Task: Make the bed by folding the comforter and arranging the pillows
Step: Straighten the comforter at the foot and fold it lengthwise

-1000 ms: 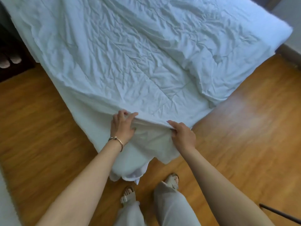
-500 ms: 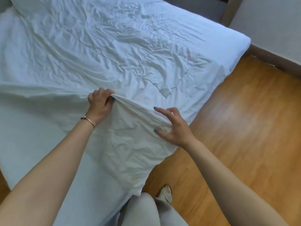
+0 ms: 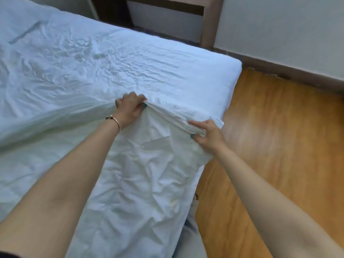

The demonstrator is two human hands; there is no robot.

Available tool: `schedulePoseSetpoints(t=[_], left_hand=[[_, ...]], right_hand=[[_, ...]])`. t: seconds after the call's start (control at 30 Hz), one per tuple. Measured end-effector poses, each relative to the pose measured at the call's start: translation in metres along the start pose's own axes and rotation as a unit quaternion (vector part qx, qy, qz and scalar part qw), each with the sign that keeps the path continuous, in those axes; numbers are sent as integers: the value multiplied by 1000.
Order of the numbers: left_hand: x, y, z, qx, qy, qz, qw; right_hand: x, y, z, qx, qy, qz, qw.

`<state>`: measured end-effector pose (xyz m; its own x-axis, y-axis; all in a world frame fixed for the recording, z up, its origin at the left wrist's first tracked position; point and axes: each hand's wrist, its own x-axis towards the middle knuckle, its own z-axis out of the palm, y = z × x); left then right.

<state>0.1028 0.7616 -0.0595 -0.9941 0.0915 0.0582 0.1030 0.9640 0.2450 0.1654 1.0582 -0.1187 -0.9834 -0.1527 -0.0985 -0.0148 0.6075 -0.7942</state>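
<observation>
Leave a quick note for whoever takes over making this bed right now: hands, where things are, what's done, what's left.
Left hand grips the comforter edge.
Right hand pinches the same edge nearer the bed corner.
Comforter edge is lifted over the bed, the rest draped toward you.
Done: edge gathered and raised.
Left: lay the fold flat, smooth it, arrange pillows; none are in view.
</observation>
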Motion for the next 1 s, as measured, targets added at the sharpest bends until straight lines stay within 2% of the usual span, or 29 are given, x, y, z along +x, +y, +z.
schedulePoseSetpoints(t=[0.13, 0.17, 0.23, 0.3, 0.37, 0.47, 0.53, 0.57, 0.63, 0.7, 0.73, 0.77, 0.8, 0.9, 1.0], left_hand=[[47, -13, 104, 61, -133, -29, 989], [49, -17, 116, 69, -141, -29, 987], [44, -30, 123, 85, -109, -50, 989], [31, -54, 114, 112, -49, -99, 988], [18, -74, 100, 107, -22, -135, 985], [42, -64, 83, 15, 37, -154, 987], [80, -57, 76, -24, 93, -129, 987], [97, -55, 72, -28, 94, -100, 990], [114, -51, 79, -14, 25, -60, 998], [112, -50, 110, 73, -108, -64, 989], [110, -48, 125, 105, -156, -78, 979], [111, -45, 134, 113, -170, -90, 975], [117, -44, 136, 100, -156, -96, 978], [144, -63, 119, 32, -39, -83, 995], [154, -70, 112, 40, -57, -55, 996]], right_hand=[[46, 87, 13, -71, -91, 165, 980], [46, 100, 15, -49, -112, 178, 976], [41, 113, 18, 37, -112, 167, 979], [41, 114, 18, 133, -60, 193, 970], [47, 111, 15, 222, -5, 228, 948], [57, 102, 5, 297, 81, 235, 922], [64, 100, -3, 317, 149, 231, 908], [68, 102, -7, 316, 183, 232, 902], [76, 108, -10, 300, 207, 260, 894], [76, 111, -7, 304, 157, 331, 879], [72, 113, -2, 308, 137, 365, 868], [69, 113, 2, 312, 140, 374, 862], [67, 113, 5, 314, 170, 364, 860], [72, 117, -4, 292, 302, 320, 849], [87, 124, -5, 245, 317, 347, 848]])
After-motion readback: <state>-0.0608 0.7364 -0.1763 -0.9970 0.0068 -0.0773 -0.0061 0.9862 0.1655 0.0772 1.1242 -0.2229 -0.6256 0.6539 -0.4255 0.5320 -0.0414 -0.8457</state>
